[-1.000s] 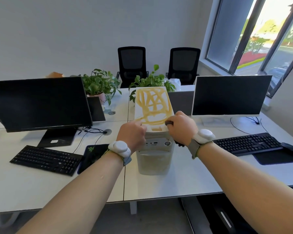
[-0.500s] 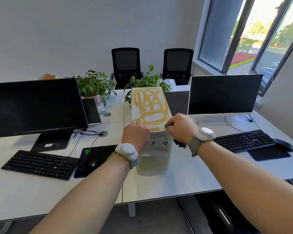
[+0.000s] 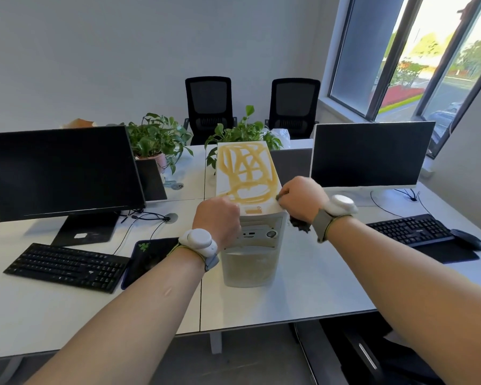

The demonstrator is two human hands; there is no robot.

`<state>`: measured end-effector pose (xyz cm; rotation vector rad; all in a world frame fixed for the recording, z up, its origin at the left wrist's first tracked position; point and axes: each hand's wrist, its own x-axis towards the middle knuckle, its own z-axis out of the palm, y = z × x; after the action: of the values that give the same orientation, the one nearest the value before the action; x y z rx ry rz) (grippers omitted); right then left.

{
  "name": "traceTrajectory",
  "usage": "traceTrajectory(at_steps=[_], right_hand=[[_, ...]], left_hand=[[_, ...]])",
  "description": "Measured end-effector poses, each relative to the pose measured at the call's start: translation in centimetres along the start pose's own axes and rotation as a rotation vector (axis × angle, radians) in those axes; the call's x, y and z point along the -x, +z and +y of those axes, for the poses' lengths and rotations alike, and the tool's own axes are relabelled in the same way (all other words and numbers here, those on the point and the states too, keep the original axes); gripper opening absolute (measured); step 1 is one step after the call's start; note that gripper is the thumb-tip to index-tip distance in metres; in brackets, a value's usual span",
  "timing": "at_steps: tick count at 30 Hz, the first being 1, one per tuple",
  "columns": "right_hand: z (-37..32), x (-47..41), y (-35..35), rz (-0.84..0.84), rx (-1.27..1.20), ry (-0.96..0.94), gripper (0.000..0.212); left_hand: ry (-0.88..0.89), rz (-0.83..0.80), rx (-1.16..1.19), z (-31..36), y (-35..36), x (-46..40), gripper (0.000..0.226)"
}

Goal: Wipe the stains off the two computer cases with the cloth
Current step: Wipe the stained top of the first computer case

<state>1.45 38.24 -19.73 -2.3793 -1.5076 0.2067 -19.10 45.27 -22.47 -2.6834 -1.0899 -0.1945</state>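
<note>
Dark cloth (image 3: 299, 224) bunched in curled right hand (image 3: 300, 200) fingers at stained white computer case (image 3: 250, 212); left hand (image 3: 217, 218) curled on its near corner.

Before me a white desk (image 3: 303, 295), plain grey wall (image 3: 122, 51) beyond, two black chairs (image 3: 209, 107) far side, sunlit window (image 3: 406, 56) on my right, grey floor (image 3: 247, 365) below.
</note>
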Motion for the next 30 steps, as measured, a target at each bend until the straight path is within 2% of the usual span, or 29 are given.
traceTrajectory(at_steps=[2,5,7,10,15,22,24,27,30], right_hand=[[-0.3,0.3,0.7,0.026,0.079,-0.036,0.024],[-1.1,0.8,1.4,-0.091,0.198,-0.078,0.024],[-1.5,0.0,0.4,-0.121,0.185,-0.057,0.024],[-1.5,-0.3,0.3,-0.046,0.181,-0.033,0.028],[-1.6,0.5,1.0,-0.114,0.14,-0.101,0.03],[-1.3,0.9,1.7,-0.022,0.144,-0.156,0.028],[-1.0,1.3,1.6,-0.021,0.148,-0.156,0.03],[-0.5,2.2,2.2,0.072,0.104,-0.152,0.028],[-0.9,1.9,2.0,0.049,0.088,-0.119,0.031]], left_hand=[[-0.014,-0.009,0.015,0.1,0.0,-0.1,0.008],[-0.072,-0.012,0.065,0.1,0.0,-0.2,0.013],[-0.1,0.01,0.087,0.3,0.3,-0.2,0.013],[-0.147,0.062,0.125,0.1,0.8,-0.5,0.028],[-0.157,0.018,0.247,-2.3,0.7,-1.5,0.036],[-0.086,-0.071,0.035,-1.8,-0.6,-2.4,0.038],[-0.078,-0.107,-0.007,-1.5,-1.0,-2.5,0.034],[-0.08,-0.107,-0.056,-0.9,-1.3,-2.8,0.023],[-0.077,-0.113,-0.064,-0.7,-1.4,-2.7,0.02]])
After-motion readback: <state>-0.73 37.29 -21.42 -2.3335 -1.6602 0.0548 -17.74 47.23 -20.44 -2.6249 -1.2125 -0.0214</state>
